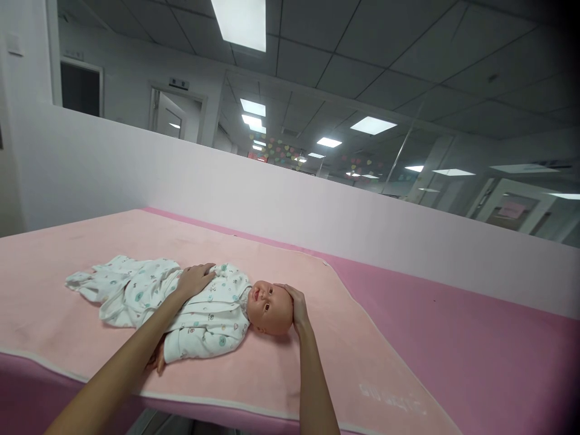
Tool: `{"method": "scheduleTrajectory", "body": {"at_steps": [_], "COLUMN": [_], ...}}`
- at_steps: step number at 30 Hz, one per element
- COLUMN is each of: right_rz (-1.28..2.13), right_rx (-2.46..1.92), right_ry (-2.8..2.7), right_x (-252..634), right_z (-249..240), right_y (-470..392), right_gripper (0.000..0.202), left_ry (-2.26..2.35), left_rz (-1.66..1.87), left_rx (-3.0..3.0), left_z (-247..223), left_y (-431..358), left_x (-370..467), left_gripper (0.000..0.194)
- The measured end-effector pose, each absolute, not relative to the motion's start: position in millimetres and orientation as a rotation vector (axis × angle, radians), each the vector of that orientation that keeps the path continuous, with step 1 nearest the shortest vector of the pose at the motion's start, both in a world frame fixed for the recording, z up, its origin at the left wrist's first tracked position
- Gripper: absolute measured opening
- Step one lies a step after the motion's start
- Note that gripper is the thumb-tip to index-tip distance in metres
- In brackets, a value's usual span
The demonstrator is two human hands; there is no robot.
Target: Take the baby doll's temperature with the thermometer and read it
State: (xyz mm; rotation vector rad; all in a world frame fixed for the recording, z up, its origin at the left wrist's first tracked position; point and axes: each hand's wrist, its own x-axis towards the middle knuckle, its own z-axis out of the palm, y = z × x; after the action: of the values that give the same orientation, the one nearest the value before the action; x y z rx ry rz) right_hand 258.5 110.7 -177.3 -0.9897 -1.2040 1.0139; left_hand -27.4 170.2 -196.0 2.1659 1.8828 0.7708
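Across the pink desk (453,314) we see a peach mat (335,344), and on it, left of centre, the doll (217,311) on its back, head to the right, white printed outfit (149,293) already on. Our left hand (194,281) lies open on the torso and our right hand (296,303) curves, ungripping, round the crown; we judge laying-down and dressing done, letting-go not yet.

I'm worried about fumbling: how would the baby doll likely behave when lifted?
The doll's head looks smooth and rounded, so it may be slippery and apt to roll. The printed outfit lies loose and wrinkled, so its cloth would probably shift. The outfit's lower end looks flattened, so it may dangle limply.
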Motion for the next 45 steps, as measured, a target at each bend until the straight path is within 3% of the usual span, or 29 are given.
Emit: {"method": "scheduleTrajectory", "body": {"at_steps": [10,18,26,41,45], "right_rz": [0.969,0.925,0.967,0.876,0.884], "right_rx": [-1.009,-1.011,-1.016,-1.010,-1.017], "right_ry": [-1.171,-1.084,-1.196,-1.109,-1.161], "right_x": [262.3,266.1,262.2,266.8,265.0], "right_z": [-181.3,-184.5,-179.2,-184.8,-182.2], "right_y": [116.4,120.0,114.0,120.3,116.5], "right_gripper": [0.027,0.039,0.020,0.034,0.026], "left_ry": [1.885,1.887,1.893,1.886,1.884], "left_rz": [0.757,0.753,0.758,0.756,0.751], "left_rx": [2.175,2.176,2.176,2.167,2.166], "left_z": [-196.4,-197.6,-197.2,-196.8,-196.3], "left_y": [170.5,171.6,170.9,170.8,170.6], "left_x": [-28.1,-28.2,-28.0,-27.6,-27.9], "left_gripper": [0.045,0.045,0.045,0.045,0.045]}}
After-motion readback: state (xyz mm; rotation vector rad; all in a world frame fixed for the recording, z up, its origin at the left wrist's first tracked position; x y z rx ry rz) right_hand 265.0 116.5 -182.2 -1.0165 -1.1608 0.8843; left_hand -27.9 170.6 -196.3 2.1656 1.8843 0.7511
